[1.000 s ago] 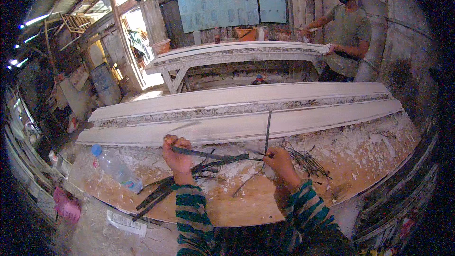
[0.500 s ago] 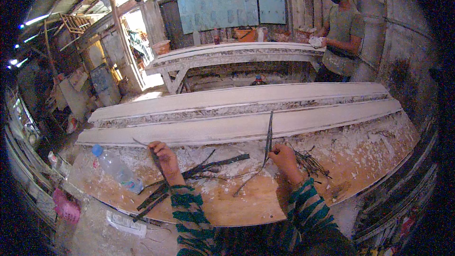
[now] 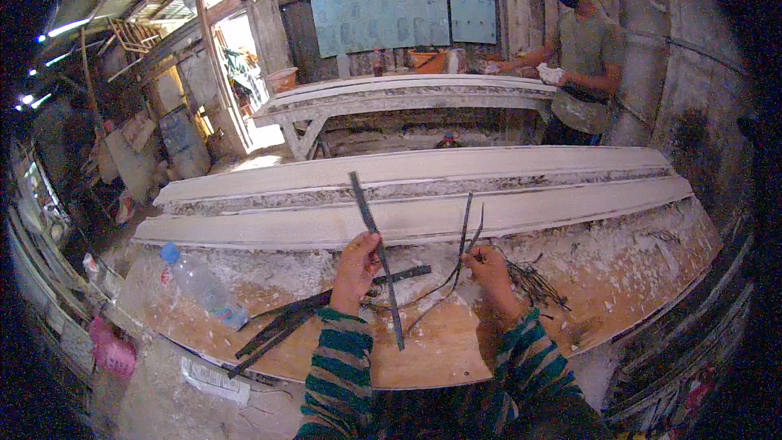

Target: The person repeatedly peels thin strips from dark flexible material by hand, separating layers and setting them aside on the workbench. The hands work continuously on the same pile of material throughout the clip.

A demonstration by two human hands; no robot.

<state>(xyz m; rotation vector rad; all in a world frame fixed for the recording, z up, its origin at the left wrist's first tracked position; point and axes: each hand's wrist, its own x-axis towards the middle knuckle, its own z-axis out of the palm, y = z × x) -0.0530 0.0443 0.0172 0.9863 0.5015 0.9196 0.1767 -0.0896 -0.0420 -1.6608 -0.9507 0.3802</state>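
Observation:
Pinched in the fingers of my left hand (image 3: 353, 275) is a long, flat dark strip (image 3: 363, 202), nearly upright and tilted a little, its lower end over the wooden board (image 3: 448, 354). To its right, my right hand (image 3: 494, 279) grips thin dark strips (image 3: 465, 226), narrower and bent, with ends sticking up and one trailing down left. Between and left of my hands lies a loose pile of wider dark strips (image 3: 285, 319). Beside my right hand sits a tangle of thin dark strands (image 3: 538, 283).
A clear plastic bottle (image 3: 198, 283) with a blue cap lies on the board's left. Long white molded pieces (image 3: 538, 216) cross the far side, amid white crumbs. Behind stands another bench (image 3: 391, 104), where a masked co-worker (image 3: 582, 57) handles white material. A pink basket (image 3: 112, 348) is low left.
My left hand has moved right, and its strip now stands up in front of me. The strips in my right hand have spread apart. The co-worker has stretched an arm left over the far bench.

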